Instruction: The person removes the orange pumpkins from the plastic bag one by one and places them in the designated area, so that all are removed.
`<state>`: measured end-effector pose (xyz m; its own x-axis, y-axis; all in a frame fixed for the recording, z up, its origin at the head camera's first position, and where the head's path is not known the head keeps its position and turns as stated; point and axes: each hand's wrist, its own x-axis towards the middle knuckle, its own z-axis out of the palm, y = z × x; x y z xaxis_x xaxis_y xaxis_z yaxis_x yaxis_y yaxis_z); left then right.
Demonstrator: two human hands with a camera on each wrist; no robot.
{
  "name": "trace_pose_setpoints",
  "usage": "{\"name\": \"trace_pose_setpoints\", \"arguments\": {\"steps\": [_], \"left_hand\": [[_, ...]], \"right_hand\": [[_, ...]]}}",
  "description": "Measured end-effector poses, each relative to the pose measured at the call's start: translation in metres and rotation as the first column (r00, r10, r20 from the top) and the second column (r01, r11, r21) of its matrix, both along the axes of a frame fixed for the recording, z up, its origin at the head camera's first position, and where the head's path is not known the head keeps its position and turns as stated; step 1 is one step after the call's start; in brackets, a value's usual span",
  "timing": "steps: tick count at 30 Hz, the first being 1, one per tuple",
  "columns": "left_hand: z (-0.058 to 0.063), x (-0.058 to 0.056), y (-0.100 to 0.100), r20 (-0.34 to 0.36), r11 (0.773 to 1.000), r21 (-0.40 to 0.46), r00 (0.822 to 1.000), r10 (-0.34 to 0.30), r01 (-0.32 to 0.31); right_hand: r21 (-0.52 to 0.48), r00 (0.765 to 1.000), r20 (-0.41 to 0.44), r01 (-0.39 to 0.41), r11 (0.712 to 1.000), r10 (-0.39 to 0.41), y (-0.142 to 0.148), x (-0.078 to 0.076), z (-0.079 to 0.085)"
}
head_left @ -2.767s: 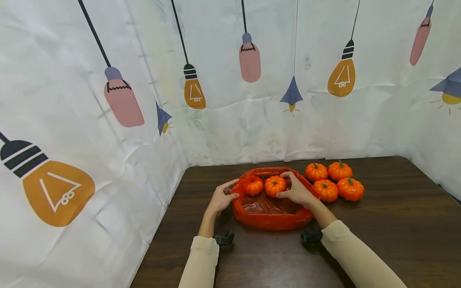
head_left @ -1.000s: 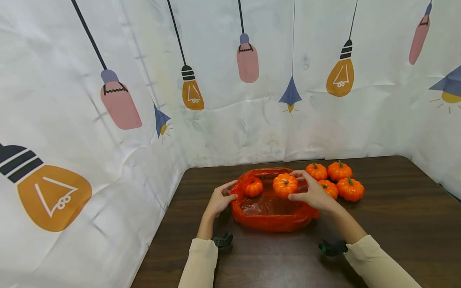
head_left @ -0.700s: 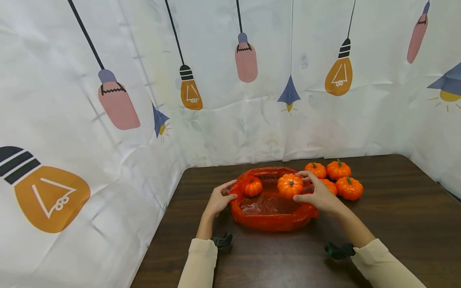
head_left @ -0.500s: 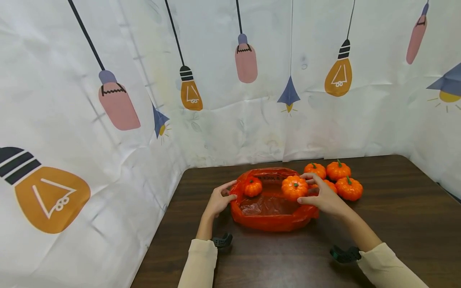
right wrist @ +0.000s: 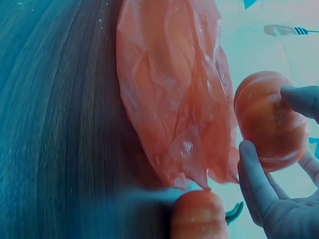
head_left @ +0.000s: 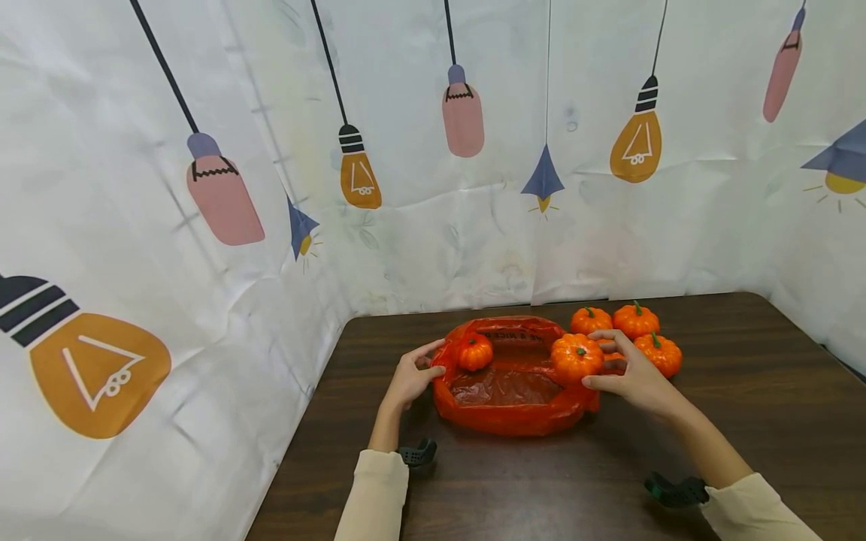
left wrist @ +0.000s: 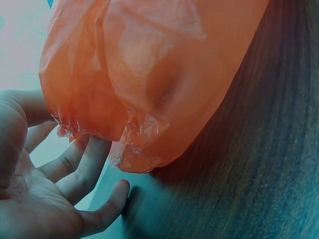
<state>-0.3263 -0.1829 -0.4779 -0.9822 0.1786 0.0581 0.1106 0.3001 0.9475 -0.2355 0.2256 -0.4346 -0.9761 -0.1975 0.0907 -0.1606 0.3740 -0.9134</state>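
Note:
A red-orange plastic bag (head_left: 510, 419) lies with its mouth spread wide, and one small orange pumpkin (head_left: 475, 352) sits inside at its left. My left hand (head_left: 410, 378) holds the bag's left rim; in the left wrist view its fingers (left wrist: 92, 167) curl under the crumpled plastic. A second pumpkin (head_left: 575, 358) is gripped between thumb and fingers of my right hand (head_left: 636, 379), raised over the bag's right rim. The right wrist view shows this pumpkin (right wrist: 271, 122) off the table, beside the bag's wall (right wrist: 164, 89).
Behind my right hand, several more pumpkins (head_left: 636, 320) stand grouped on the dark wooden table (head_left: 514, 488), one partly hidden by the fingers. A white sheet (head_left: 419, 255) printed with lamps hangs along the back and left.
My right hand has lifted the pumpkin from the bag's middle and carried it right, to the right rim. The left hand stays at the left rim.

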Motion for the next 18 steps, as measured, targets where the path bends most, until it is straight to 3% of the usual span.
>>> {"name": "trace_pose_setpoints", "arguments": {"steps": [10, 18], "left_hand": [[0.027, 0.019, 0.004, 0.003, 1.000, 0.017, 1.000, -0.025, 0.025], [0.028, 0.020, 0.004, -0.002, 1.000, 0.017, 1.000, -0.018, 0.018]], "right_hand": [[-0.003, 1.000, 0.005, 0.019, 1.000, -0.019, 0.018, 0.005, -0.006], [-0.008, 0.999, -0.017, 0.032, 0.999, -0.032, 0.032, 0.013, -0.007]]}}
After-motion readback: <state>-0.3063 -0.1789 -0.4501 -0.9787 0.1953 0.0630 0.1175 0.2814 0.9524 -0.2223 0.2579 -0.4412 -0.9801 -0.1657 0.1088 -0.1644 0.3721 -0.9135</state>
